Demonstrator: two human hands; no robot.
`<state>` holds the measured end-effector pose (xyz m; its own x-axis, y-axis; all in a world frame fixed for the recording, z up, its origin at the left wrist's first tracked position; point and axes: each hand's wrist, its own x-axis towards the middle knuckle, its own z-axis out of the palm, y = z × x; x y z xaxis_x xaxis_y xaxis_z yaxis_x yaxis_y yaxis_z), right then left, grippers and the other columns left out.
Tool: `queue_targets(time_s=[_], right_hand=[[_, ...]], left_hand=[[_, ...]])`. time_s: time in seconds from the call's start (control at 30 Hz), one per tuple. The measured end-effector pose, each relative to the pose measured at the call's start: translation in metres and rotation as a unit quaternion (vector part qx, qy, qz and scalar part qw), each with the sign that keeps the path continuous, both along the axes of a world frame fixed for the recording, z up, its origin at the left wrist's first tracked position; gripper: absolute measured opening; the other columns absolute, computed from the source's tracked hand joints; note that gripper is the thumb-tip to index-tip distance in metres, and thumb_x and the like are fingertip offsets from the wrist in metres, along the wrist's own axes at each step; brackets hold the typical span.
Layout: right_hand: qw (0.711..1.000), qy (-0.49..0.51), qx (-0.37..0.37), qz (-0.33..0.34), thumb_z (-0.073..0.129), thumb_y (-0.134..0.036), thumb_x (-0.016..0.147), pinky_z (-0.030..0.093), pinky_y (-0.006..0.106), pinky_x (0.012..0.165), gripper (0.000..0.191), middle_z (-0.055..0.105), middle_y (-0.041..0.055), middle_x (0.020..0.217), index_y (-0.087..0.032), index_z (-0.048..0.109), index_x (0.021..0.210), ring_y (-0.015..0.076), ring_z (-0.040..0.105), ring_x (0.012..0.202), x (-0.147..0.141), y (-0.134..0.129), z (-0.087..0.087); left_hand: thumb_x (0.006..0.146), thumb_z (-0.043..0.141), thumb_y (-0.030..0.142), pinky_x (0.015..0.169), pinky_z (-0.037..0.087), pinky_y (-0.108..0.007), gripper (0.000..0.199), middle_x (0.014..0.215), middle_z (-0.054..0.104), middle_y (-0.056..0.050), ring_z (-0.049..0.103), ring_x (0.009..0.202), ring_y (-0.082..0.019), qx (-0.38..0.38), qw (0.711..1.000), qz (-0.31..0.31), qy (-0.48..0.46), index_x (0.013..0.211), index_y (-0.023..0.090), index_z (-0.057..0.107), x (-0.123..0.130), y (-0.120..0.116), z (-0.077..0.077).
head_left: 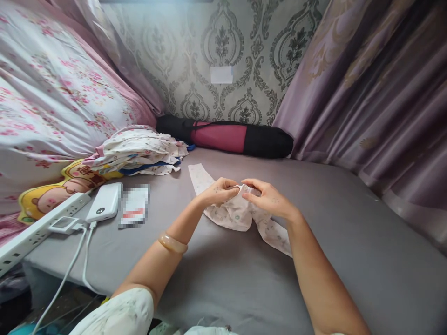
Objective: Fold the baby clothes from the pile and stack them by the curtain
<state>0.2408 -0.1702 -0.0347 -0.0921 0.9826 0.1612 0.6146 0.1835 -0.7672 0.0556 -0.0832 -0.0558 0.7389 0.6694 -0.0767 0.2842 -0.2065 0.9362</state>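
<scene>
A small white garment with a faint print [230,215] lies on the grey bed sheet [223,274], one sleeve stretching up to the left and the other down to the right. My left hand [220,191] pinches its upper edge from the left side. Opposite it, my right hand [267,197] holds the same edge between thumb and fingers. The two hands nearly meet there, and a small round snap or button shows on the cloth between them. Part of the garment is hidden behind my fingers.
Folded clothes [139,149] are piled at the back left, beside a yellow cushion [45,197]. A white power bank [104,202], a power strip [38,235] with cables and a blurred packet [135,204] lie left. A black and red long bag [223,137] lies along the wall.
</scene>
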Motion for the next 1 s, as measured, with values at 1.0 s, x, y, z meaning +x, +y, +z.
queue_targets(time_s=[1.0], right_hand=[[0.988, 0.028, 0.035, -0.149, 0.057, -0.052, 0.084, 0.037, 0.024, 0.056, 0.032, 0.060, -0.0027, 0.072, -0.023, 0.068, 0.092, 0.0124, 0.049, 0.059, 0.021, 0.000, -0.012]], left_hand=[[0.088, 0.051, 0.054, 0.057, 0.032, -0.023, 0.040, 0.066, 0.048, 0.002, 0.043, 0.063, -0.011, 0.136, 0.986, 0.084, -0.056, 0.080, 0.016, 0.058, -0.035, 0.012, -0.010]])
